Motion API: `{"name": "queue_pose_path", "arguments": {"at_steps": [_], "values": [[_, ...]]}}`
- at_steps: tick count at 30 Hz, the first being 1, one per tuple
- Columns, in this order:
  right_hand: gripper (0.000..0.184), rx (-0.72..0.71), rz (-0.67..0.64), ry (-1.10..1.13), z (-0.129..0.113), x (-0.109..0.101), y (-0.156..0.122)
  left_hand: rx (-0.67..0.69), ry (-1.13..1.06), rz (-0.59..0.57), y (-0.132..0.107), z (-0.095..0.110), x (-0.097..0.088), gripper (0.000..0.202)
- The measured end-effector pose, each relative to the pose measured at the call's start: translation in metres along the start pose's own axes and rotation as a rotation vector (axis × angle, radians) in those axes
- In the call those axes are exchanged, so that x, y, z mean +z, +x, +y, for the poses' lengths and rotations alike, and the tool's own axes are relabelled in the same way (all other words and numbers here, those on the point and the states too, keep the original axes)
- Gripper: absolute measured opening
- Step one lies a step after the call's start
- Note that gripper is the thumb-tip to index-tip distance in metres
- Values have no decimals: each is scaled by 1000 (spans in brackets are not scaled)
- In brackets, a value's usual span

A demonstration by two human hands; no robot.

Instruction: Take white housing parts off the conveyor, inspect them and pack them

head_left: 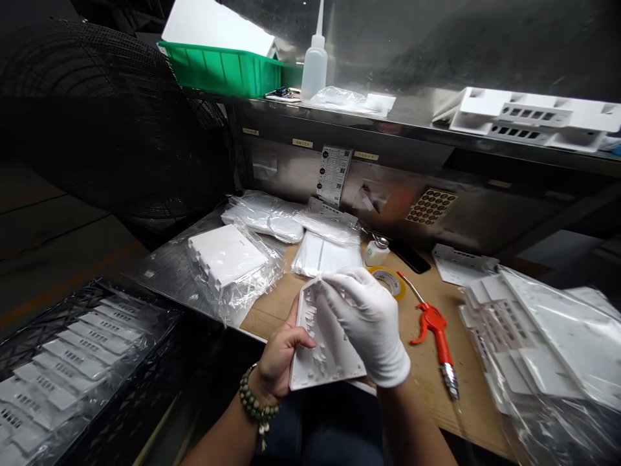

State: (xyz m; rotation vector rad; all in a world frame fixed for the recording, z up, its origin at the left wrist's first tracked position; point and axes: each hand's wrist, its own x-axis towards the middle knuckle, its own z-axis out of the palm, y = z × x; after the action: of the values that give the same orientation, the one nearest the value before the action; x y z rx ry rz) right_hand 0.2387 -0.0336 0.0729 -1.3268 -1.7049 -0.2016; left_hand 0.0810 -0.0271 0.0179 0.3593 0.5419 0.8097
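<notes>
My bare left hand, with a bead bracelet at the wrist, grips the left edge of a white plastic panel. The panel is tilted towards me and shows small raised ribs and posts on its inner face. In a white glove, my right hand is over the panel's upper right part, its fingers pinched together at the top edge. Whatever lies between those fingertips is hidden. Just beyond the panel are a stack of white sheets and a roll of yellow tape.
An orange air blow gun with a hose lies on the right, near bagged white panels. Wrapped panels sit on the left. A black crate holds several white parts. On the shelf stand a green bin and a squeeze bottle.
</notes>
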Motion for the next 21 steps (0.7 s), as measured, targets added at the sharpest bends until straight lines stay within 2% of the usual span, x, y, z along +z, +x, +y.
{"name": "queue_pose_path", "arguments": {"at_steps": [2, 3, 4, 6, 7, 8, 10, 12, 15, 17, 21], "values": [[15, 81, 36, -32, 26, -4, 2, -5, -24, -17, 1, 5, -4, 126], [17, 171, 71, -54, 45, -7, 2, 0, -39, -29, 2, 9, -7, 126], [21, 294, 101, -90, 67, -10, 1, 10, -52, -46, 2, 12, -11, 124], [28, 643, 92, -251, 115, -14, -3, 29, -71, -90, 1, 21, -19, 118], [35, 779, 3, -369, 136, -15, -6, 32, -77, -118, 0, 26, -22, 114], [38, 856, -106, -467, 155, -14, -10, 27, -83, -148, -1, 30, -25, 110], [38, 898, -290, -584, 179, -9, -17, 1, -96, -207, -3, 37, -27, 103], [36, 858, -378, -603, 188, -3, -24, -12, -106, -239, -6, 43, -26, 98], [39, 818, -424, -604, 188, 0, -31, 43, -110, -198, -10, 47, -23, 96], [38, 827, -428, -614, 188, -2, -35, 54, -116, -150, -11, 49, -25, 96], [37, 895, -376, -634, 191, -13, -41, -11, -141, -98, -10, 53, -35, 96]]}}
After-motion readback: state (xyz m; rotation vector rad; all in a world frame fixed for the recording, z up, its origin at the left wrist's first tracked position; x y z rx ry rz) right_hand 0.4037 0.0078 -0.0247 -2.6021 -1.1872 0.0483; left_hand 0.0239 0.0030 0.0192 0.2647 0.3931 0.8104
